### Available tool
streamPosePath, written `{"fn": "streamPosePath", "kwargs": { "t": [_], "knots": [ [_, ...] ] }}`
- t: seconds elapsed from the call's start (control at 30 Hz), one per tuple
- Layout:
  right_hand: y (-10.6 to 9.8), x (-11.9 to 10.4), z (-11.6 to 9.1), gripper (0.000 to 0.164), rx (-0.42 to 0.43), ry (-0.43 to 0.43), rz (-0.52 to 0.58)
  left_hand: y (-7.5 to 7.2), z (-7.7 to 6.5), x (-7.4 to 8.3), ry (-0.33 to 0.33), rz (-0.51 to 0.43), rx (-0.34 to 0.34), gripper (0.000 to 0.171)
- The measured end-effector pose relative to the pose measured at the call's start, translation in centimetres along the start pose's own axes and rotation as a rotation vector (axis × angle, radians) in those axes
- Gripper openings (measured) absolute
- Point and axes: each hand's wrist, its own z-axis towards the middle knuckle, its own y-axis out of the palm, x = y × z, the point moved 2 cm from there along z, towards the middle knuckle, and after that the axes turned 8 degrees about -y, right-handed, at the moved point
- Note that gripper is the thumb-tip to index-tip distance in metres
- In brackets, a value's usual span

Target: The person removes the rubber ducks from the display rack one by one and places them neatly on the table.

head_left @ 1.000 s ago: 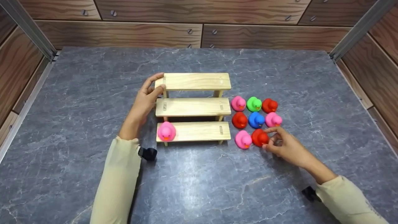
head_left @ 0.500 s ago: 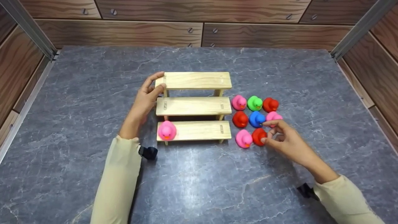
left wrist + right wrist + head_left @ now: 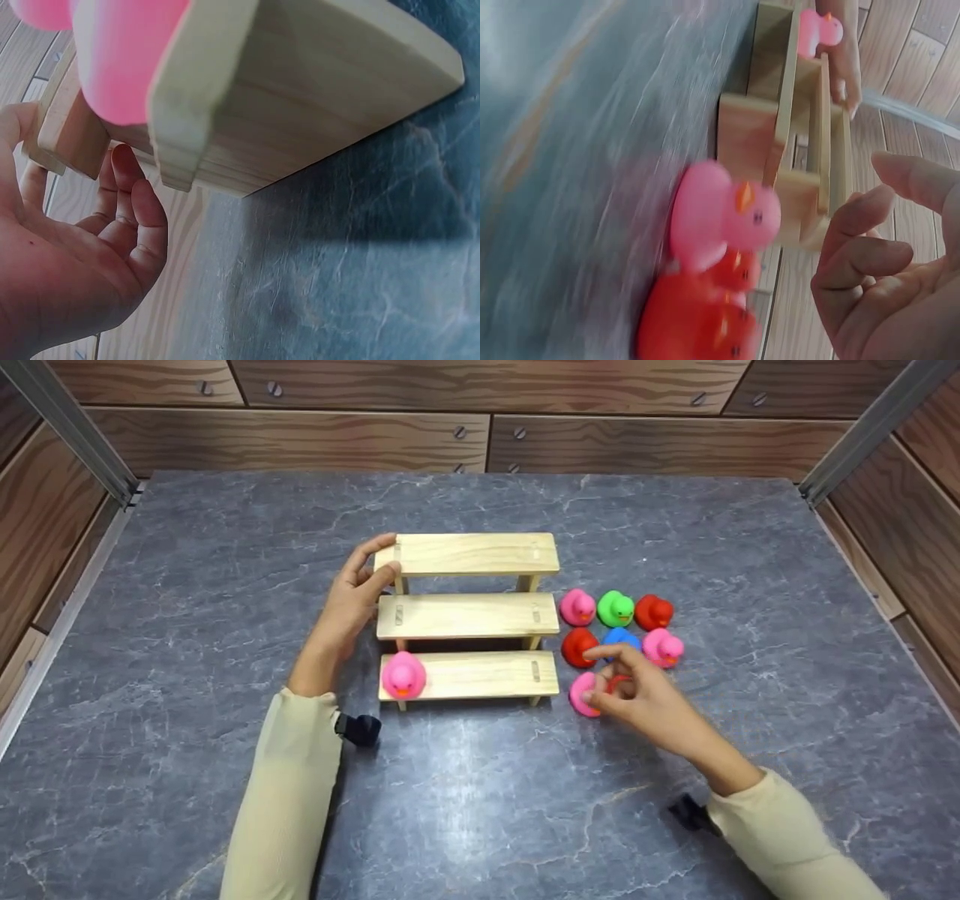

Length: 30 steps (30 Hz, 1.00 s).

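A three-step wooden stand sits mid-table, with a pink rubber duck on the left end of its lowest step. My left hand grips the left end of the top step between thumb and fingers. Right of the stand, my right hand hovers over the front of a group of rubber ducks. Its thumb and forefinger are apart with nothing between them, as the right wrist view shows. Below it are a pink duck and a red duck, largely covered by the hand in the head view.
Behind are a red duck, a partly hidden blue duck and a pink duck. The back row has a pink duck, a green duck and a red duck. Wood-patterned panels enclose the marbled table.
My right hand has moved left, from the front red duck to above the front pink duck. The ducks stay where they were. My left hand keeps its hold on the stand.
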Motion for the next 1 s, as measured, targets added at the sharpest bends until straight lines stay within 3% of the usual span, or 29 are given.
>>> {"fn": "streamPosePath", "kwargs": {
  "t": [0.27,0.5,0.77,1.0],
  "knots": [
    [2.2,-0.5,1.2,0.044,-0.032,-0.011,0.024,-0.1,0.0,0.1,0.004,0.007,-0.003,0.047],
    [3.9,-1.1,1.9,0.045,-0.056,-0.072,0.043,-0.1,0.0,0.2,0.009,0.003,-0.003,0.047],
    [5.9,-2.1,2.7,0.044,-0.119,-0.075,0.05,-0.1,0.0,0.0,-0.009,0.024,-0.003,0.048],
    [7.8,-3.0,3.4,0.045,-0.124,-0.078,0.1,-0.1,0.1,0.0,-0.004,0.042,0.018,0.048]
  ]
}}
